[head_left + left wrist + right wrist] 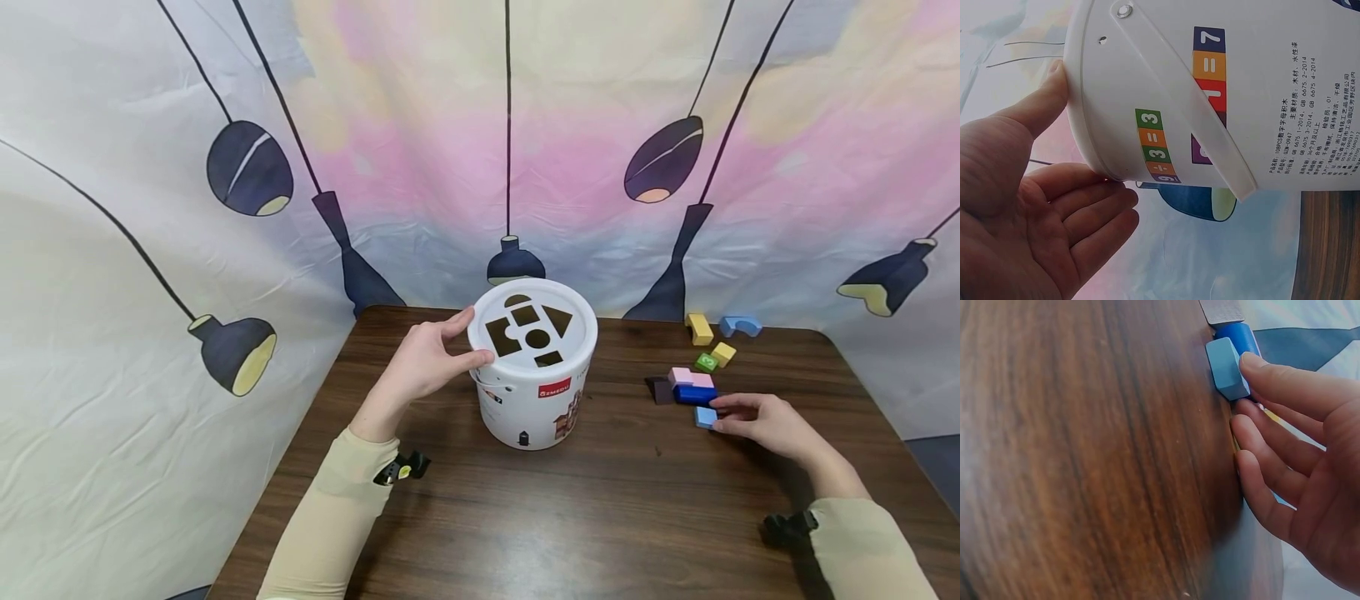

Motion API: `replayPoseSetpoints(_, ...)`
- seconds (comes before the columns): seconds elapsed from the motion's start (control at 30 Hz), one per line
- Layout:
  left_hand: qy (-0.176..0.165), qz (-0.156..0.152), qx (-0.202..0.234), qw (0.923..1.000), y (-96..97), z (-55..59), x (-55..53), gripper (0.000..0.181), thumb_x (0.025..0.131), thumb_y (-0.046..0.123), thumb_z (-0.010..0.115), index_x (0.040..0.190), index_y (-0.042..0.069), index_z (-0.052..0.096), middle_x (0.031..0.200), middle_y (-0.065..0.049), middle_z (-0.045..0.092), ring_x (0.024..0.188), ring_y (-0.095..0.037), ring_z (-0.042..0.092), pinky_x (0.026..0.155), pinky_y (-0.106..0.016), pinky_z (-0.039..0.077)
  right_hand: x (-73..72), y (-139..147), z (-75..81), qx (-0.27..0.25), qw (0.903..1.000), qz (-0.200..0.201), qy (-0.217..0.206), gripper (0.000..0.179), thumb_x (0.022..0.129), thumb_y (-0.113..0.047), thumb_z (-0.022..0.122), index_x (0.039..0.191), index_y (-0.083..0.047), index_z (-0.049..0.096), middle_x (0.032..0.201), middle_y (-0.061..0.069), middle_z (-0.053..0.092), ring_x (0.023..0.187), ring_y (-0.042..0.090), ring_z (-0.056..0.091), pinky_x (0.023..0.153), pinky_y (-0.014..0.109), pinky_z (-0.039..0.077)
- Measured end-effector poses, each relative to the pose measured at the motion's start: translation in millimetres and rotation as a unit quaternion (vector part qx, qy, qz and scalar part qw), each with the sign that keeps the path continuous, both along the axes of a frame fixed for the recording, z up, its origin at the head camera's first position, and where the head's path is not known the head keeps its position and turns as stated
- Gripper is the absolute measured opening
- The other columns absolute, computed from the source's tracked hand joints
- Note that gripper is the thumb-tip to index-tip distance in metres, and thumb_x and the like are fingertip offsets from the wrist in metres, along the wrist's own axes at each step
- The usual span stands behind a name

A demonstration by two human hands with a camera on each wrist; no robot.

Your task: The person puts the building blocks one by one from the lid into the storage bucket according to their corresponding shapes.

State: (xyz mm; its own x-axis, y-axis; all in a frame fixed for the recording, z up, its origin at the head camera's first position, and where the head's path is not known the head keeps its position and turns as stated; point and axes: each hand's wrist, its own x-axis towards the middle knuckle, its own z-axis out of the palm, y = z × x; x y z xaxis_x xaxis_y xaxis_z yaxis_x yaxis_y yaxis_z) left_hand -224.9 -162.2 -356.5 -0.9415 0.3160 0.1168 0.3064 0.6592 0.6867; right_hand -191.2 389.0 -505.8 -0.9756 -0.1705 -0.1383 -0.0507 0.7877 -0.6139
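Observation:
A white bucket (498,412) stands upright on the table, its lid (580,329) cut with several shaped holes. My left hand (423,362) rests against the left side of the lid's rim, thumb and fingers spread and fairly straight. In the left wrist view the bucket's white handle (1191,100) hangs down over printed sums. At the right, my right hand (772,425) pinches a light blue block (705,417) by its right end between thumb and index finger; the other fingers are loosely bent. Touching close behind that block lies a dark blue cylinder (693,394).
Pink blocks (692,377) and a dark brown piece (661,391) lie by the cylinder. Farther back are a green block (707,362), a small yellow block (723,354), a larger yellow block (699,329) and a blue arch (741,325). A printed cloth (450,167) hangs behind the table (555,525).

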Motion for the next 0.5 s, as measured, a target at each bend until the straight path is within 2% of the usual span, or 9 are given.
replayPoseSetpoints(0.23, 0.005, -0.002, 0.0, 1.0, 0.0, -0.4, 0.0, 0.083, 0.091, 0.048, 0.086, 0.16, 0.018, 0.049, 0.161, 0.003, 0.05, 0.152, -0.025, 0.042, 0.115, -0.052, 0.043, -1.0, -2.6, 0.6, 0.021, 0.9998, -0.002, -0.001, 0.058, 0.095, -0.044, 0.083, 0.13, 0.002, 0.073, 0.109, 0.01, 0.076, 0.095, 0.022, 0.068, 0.083, 0.044, 0.056)
replayPoseSetpoints(0.5, 0.005, 0.0, 0.001, 1.0, 0.0, -2.1, -1.0, 0.083, 0.092, 0.049, 0.085, 0.16, 0.018, 0.049, 0.161, 0.003, 0.05, 0.152, -0.026, 0.042, 0.117, -0.054, 0.041, 0.3, -6.5, 0.2, 0.027, 0.9996, 0.0, 0.0, 0.056, 0.094, -0.04, 0.084, 0.131, 0.002, 0.073, 0.106, 0.008, 0.075, 0.094, 0.023, 0.065, 0.083, 0.047, 0.056)
